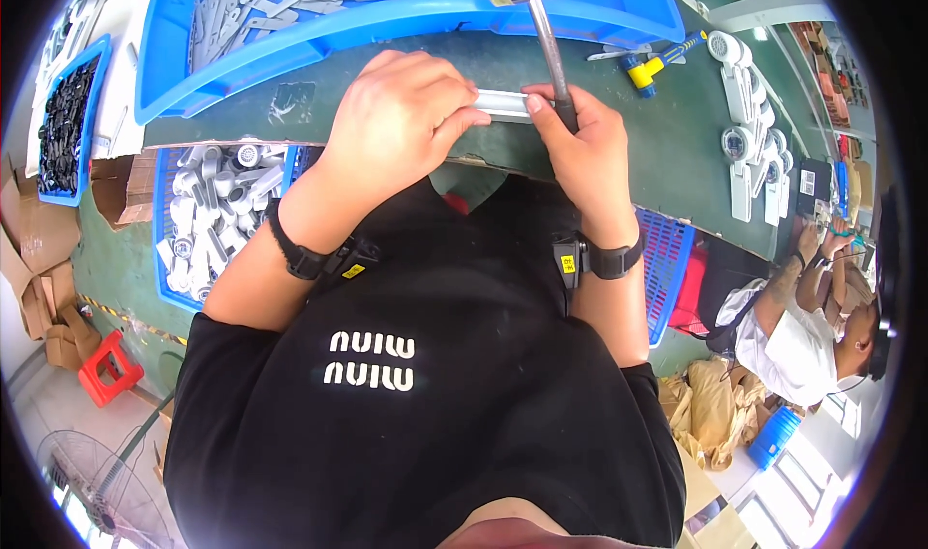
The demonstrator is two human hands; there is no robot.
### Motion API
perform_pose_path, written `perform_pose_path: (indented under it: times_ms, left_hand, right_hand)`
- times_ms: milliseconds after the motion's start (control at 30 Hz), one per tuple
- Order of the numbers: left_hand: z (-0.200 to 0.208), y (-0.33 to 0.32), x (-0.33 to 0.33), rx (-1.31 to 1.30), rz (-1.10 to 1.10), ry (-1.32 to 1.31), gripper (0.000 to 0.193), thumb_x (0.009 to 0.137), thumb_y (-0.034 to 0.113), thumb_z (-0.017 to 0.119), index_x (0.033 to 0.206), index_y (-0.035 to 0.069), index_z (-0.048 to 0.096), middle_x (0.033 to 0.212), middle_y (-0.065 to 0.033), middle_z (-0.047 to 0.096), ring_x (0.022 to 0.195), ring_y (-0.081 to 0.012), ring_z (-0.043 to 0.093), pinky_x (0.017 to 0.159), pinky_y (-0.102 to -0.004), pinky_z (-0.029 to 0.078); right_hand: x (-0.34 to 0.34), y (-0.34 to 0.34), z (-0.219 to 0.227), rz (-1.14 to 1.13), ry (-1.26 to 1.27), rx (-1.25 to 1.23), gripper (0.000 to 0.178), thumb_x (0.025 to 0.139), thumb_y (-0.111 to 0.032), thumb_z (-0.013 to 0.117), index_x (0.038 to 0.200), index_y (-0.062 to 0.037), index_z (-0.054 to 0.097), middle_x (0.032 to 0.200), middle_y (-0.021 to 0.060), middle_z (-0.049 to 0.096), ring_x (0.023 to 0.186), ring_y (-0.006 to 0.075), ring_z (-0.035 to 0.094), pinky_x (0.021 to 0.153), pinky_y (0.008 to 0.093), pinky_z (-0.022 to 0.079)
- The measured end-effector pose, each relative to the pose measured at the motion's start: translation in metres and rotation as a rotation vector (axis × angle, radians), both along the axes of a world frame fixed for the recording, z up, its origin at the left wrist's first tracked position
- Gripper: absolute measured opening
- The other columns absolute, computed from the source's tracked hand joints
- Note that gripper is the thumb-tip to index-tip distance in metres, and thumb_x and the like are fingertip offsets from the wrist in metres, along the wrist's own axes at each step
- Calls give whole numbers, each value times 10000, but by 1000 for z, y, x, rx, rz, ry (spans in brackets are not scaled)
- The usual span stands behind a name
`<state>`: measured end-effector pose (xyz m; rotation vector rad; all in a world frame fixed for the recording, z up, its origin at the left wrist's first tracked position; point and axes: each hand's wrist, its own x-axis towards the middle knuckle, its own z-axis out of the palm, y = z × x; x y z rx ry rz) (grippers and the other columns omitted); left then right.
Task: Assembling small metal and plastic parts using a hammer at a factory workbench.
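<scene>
Over the near edge of the green worktable [396, 61], my left hand [398, 114] pinches one end of a long pale grey plastic piece [504, 105]. My right hand [588, 148] has its thumb and a finger on the other end of that piece. The same hand also grips a hammer [547, 48] by its dark handle. The hammer's head, yellowish at one end and black at the other, points away from me over the rim of a big blue bin [416, 13]. My fingers hide both ends of the grey piece.
Grey flat strips [280, 8] fill part of the bin. A yellow-and-blue tool [665, 63] and several grey assembled parts [742, 129] lie at right. Blue crates of grey parts [217, 220] and black parts [68, 129] stand left. A co-worker [793, 336] sits at far right.
</scene>
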<state>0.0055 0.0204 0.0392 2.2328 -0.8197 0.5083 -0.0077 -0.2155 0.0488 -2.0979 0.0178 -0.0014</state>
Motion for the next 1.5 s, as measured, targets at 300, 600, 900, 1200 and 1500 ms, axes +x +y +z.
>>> perform_pose_path:
  times_ms: [300, 600, 900, 1200, 1500]
  left_hand:
    - [2, -21, -7, 118, 15, -71, 203, 901, 155, 829, 1028, 13, 759, 1087, -116, 791, 976, -349, 754, 908, -477, 611]
    - [-3, -21, -6, 149, -19, -63, 146, 899, 112, 810, 982, 4, 757, 1071, -104, 773, 961, -341, 749, 848, -442, 610]
    - [-4, -22, -10, 135, 28, -107, 120, 863, 77, 814, 944, 15, 751, 1030, -89, 760, 925, -333, 740, 819, -431, 602]
    - [-4, -22, -11, 122, 32, -94, 96, 871, 78, 809, 930, 19, 759, 1020, -83, 758, 919, -329, 740, 808, -430, 601]
    - [-4, -22, -7, 96, 11, -93, 90, 897, 97, 802, 935, 24, 766, 1010, -77, 758, 891, -329, 736, 798, -432, 600]
  right_hand:
    - [-2, 1, -2, 10, -37, -47, 184, 1027, -196, 784, 1119, -39, 803, 713, -63, 565, 691, 46, 464, 618, 271, 383]
    - [-4, -3, -6, 16, -91, -72, 228, 1019, -214, 780, 1154, -30, 792, 685, 5, 599, 644, 92, 520, 603, 294, 435]
    - [-85, -57, 6, -9, -319, 235, 496, 1051, -24, 667, 1545, -14, 622, 798, 7, 644, 679, 102, 536, 662, 270, 462]
    - [-103, -61, -6, 15, -309, -148, 468, 1030, -31, 708, 1496, -35, 673, 772, 121, 628, 664, 120, 556, 674, 287, 489]
    - [-106, -78, -13, -145, -190, 124, 453, 1051, -54, 697, 1501, -16, 661, 837, 118, 702, 691, 135, 596, 721, 291, 531]
